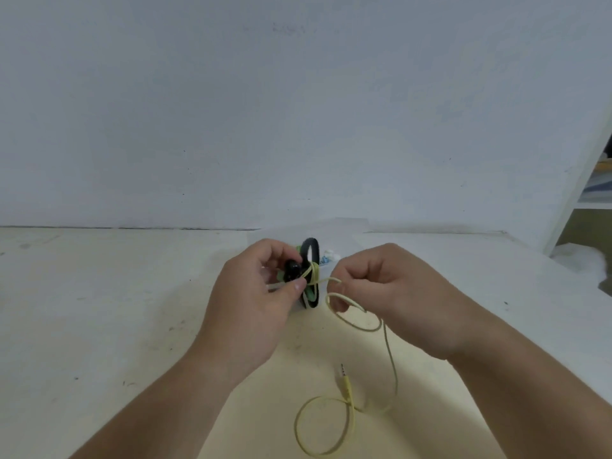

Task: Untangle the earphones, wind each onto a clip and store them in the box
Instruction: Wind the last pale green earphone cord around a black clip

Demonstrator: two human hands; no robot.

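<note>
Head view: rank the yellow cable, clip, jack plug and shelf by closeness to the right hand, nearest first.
1. yellow cable: pinched in the right hand itself.
2. clip: just left, held in the left hand.
3. jack plug: lower, lying on the table.
4. shelf: far right, at the frame edge.

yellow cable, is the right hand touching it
Touching. The head view shows the right hand pinching the yellow cable just beside the black clip.
</note>
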